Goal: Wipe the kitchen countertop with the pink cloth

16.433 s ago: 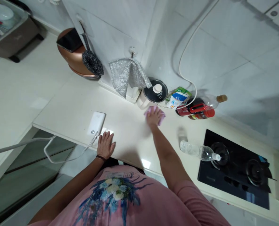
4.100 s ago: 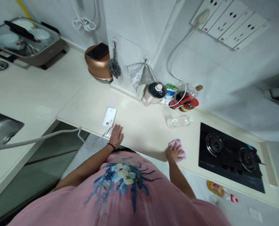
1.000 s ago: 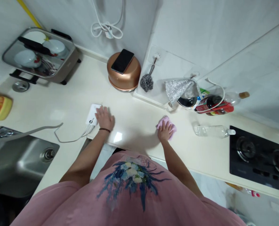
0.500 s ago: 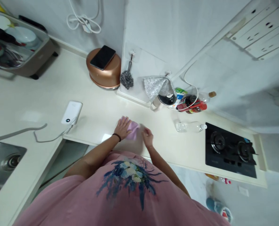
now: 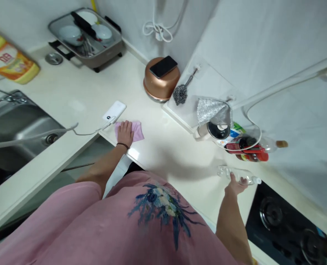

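My left hand (image 5: 125,133) lies flat over a pink cloth (image 5: 137,130) on the counter, its fingers stretched out on the fabric. Just beyond the cloth is a white power bank (image 5: 115,111) with a cable plugged in. Far to the right, my right hand (image 5: 235,186) is wrapped round a clear plastic bottle (image 5: 224,170) with a white cap. The bottle lies sideways, close to the edge of the black gas stove (image 5: 253,217). My thumb shows on its near side; the other fingers are partly hidden behind it.
An upturned copper-coloured pot (image 5: 159,88) carries a black phone (image 5: 163,67) by the wall. A steel sink (image 5: 28,125) is at left, with an electric pan (image 5: 108,55) of bowls behind. Sauce bottles (image 5: 246,147) stand at the right wall beneath a hanging silver cloth (image 5: 210,110).
My left hand has slid the pink cloth leftward, up to the power bank. My right hand has reached right and taken hold of the bottle. The view has turned.
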Tool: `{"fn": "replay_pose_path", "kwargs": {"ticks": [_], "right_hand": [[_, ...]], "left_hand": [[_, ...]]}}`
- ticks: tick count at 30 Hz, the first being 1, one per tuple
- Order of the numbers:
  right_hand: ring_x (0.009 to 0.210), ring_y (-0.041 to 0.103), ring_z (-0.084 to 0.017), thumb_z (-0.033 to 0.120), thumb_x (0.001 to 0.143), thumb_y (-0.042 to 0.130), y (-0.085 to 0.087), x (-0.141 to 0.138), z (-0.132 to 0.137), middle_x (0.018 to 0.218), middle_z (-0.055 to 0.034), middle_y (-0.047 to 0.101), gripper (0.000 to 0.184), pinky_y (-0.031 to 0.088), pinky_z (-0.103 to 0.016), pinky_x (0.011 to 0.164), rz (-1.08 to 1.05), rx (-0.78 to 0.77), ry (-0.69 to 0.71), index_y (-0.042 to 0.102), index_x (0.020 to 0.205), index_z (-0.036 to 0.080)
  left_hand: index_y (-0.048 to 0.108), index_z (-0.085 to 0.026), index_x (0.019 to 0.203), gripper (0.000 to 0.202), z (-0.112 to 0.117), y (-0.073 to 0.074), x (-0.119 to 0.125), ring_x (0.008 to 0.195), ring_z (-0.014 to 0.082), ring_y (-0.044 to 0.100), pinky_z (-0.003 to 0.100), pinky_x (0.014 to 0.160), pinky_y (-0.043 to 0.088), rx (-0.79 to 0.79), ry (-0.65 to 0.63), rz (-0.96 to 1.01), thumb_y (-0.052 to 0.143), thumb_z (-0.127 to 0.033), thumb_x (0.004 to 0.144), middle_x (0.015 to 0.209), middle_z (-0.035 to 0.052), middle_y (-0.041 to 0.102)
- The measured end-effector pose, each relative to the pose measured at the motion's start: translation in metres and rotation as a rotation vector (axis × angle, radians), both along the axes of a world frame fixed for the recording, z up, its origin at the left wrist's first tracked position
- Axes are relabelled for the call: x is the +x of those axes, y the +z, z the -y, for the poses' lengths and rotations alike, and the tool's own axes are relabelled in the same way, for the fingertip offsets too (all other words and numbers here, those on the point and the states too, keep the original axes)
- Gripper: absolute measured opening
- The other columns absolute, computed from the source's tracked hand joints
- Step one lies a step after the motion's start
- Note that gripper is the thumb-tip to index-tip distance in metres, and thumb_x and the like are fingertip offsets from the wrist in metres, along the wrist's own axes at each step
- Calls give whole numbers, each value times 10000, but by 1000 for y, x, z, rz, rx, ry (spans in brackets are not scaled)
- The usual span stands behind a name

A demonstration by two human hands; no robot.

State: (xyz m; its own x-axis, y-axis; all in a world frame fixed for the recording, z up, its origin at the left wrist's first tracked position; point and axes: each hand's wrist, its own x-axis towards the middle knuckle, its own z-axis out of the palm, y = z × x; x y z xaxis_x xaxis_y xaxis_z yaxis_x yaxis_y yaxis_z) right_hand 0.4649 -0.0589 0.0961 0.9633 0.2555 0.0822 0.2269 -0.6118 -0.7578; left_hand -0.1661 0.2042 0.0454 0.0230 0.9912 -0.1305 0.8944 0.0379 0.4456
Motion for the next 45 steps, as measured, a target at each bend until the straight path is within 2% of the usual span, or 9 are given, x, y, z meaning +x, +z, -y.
{"fn": "replay_pose_path", "kwargs": {"ticks": [5,10,17,22,25,29,36,39,45], "right_hand": [[1433,593,-379,702,672,796,0,-13,-1,1514,-241,561,1060,506,-573,1179,-25,51,29,399,1540,240],[1316,675,-379,611,571,885,20,-56,-13,1373,-175,692,1068,559,-579,1117,-272,5,403,524,1514,265],[959,724,-263,425,502,939,43,-203,-115,994,-55,791,880,580,-414,916,-873,-367,1023,713,1315,176],[692,588,-149,451,583,881,39,-267,-147,740,33,680,511,484,-302,698,-1055,-590,1205,753,996,179],[717,603,-167,484,609,861,39,-261,-139,753,14,698,462,494,-325,727,-1027,-617,1189,740,929,174],[947,693,-242,418,544,927,45,-221,-115,996,-39,777,701,548,-404,900,-949,-433,1121,726,1177,195],[1149,684,-261,474,529,962,39,-147,-41,1214,-87,721,878,550,-490,1072,-432,-51,722,609,1295,229],[1273,644,-273,512,575,932,27,-140,-15,1380,-129,649,973,505,-517,1154,-319,106,504,514,1407,231],[1497,472,-301,648,680,805,-1,-145,15,1627,-180,424,1153,436,-523,1223,-228,198,310,237,1602,253]], "left_hand": [[450,-105,1631,656,25,-7,-19,1669,316,158,542,1341,122,-21,-31,31,364,-389,1046,1746,198,324],[307,-69,1706,811,31,-11,-9,1687,350,30,596,1337,65,-68,-57,-49,447,-474,1017,1793,214,168],[318,-124,1718,781,30,-16,-12,1687,349,2,586,1343,50,-47,-83,-86,401,-518,1049,1816,156,89],[299,-151,1729,776,30,-18,-13,1687,346,0,585,1350,68,-57,-98,-124,360,-548,1065,1821,131,45],[282,-157,1734,778,30,-19,-13,1687,348,-2,586,1352,64,-56,-104,-128,364,-546,1065,1820,133,43],[264,-154,1738,781,30,-18,-13,1685,355,-17,592,1351,54,-70,-107,-141,371,-540,1067,1821,135,24],[225,-123,1744,785,28,-18,24,1675,410,-39,644,1333,60,-89,-73,-148,387,-499,1074,1813,182,9],[294,-202,1736,725,54,-22,71,1674,421,20,662,1324,72,-68,-301,-96,423,-466,1073,1814,148,114],[553,-382,1592,613,132,-34,182,1645,358,229,599,1330,160,120,-1068,126,633,-486,993,1751,8,372]]}}
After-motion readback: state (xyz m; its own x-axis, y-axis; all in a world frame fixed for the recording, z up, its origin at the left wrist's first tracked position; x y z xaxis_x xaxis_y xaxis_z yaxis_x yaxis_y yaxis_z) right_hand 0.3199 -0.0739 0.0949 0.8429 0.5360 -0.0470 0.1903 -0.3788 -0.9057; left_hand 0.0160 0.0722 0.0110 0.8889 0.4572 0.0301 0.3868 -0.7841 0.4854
